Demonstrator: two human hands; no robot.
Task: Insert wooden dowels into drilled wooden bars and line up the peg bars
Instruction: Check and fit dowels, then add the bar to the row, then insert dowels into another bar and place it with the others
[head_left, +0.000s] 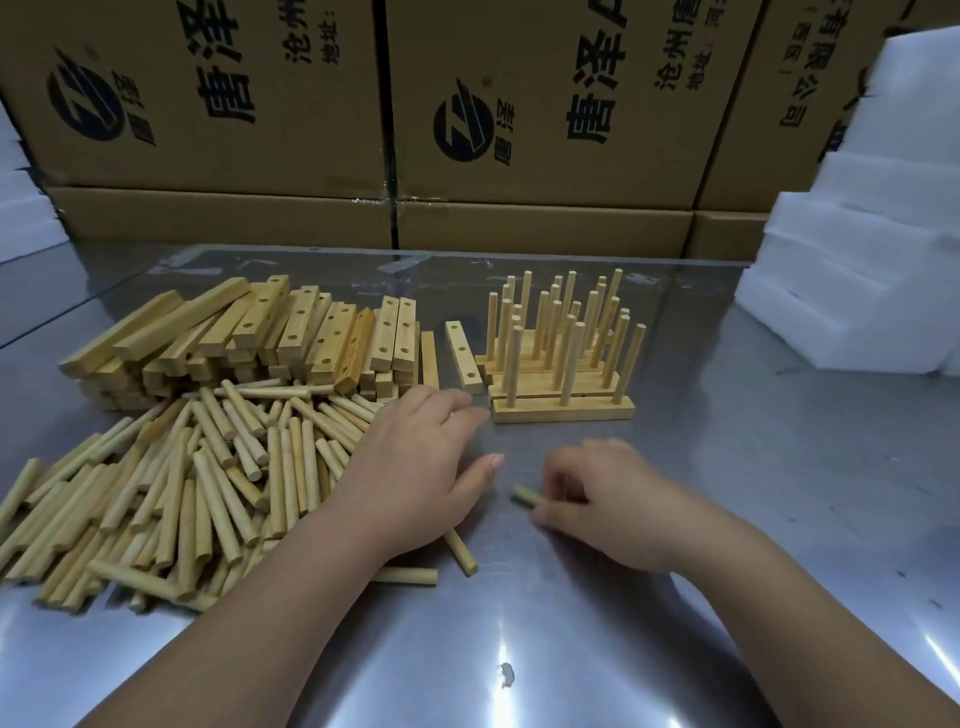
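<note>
Though mostly hidden, dowel (522, 494) in right hand (613, 512).

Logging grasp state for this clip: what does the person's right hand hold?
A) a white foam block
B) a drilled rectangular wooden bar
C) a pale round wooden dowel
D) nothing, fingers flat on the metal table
C: the right hand has its fingers curled round a pale round wooden dowel, whose end sticks out to the left over the shiny metal table.
</note>
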